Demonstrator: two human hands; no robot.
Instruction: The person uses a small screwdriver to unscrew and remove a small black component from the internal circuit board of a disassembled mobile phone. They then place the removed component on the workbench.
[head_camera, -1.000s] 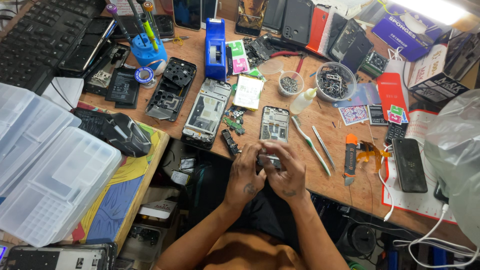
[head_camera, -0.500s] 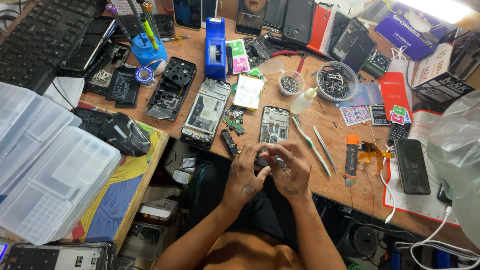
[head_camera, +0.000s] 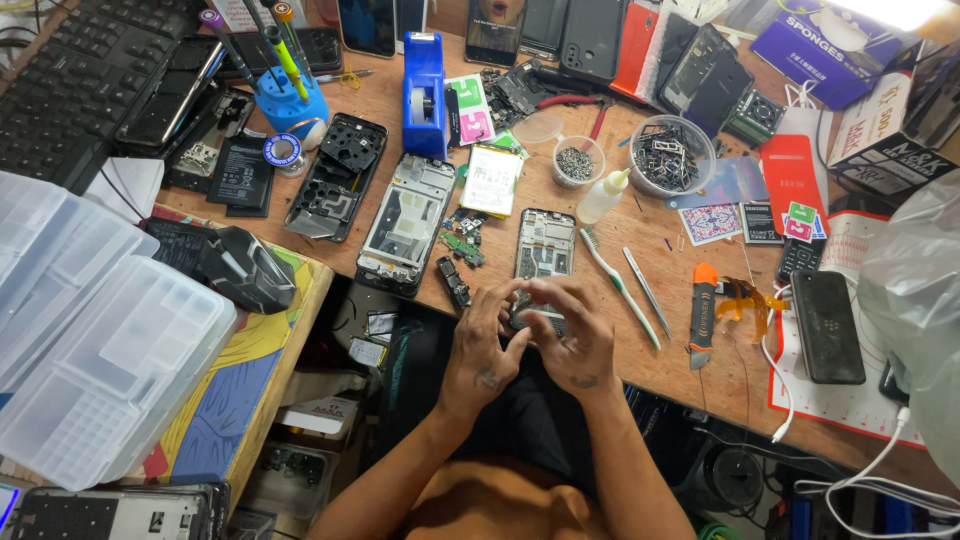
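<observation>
My left hand (head_camera: 484, 345) and my right hand (head_camera: 572, 333) meet at the near edge of the wooden bench (head_camera: 690, 370), fingertips together over the lower end of an opened phone frame (head_camera: 544, 252). A small dark part sits pinched between the fingers of both hands; its shape is mostly hidden. A second gutted phone frame (head_camera: 406, 222) lies to the left, with small circuit boards (head_camera: 462, 240) between the two. A white toothbrush (head_camera: 618, 285) and tweezers (head_camera: 647, 290) lie just right of my right hand.
A blue tape dispenser (head_camera: 424, 80), blue tool holder (head_camera: 290, 95), bowls of screws (head_camera: 672, 152), a glue bottle (head_camera: 604, 195), an orange cutter (head_camera: 703, 312), a black phone (head_camera: 827, 325), a keyboard (head_camera: 70, 90), a mouse (head_camera: 243, 268) and clear plastic organisers (head_camera: 90, 340) crowd the bench.
Both hands have moved up from the bench edge onto the lower end of the phone frame, fingers still working the small part.
</observation>
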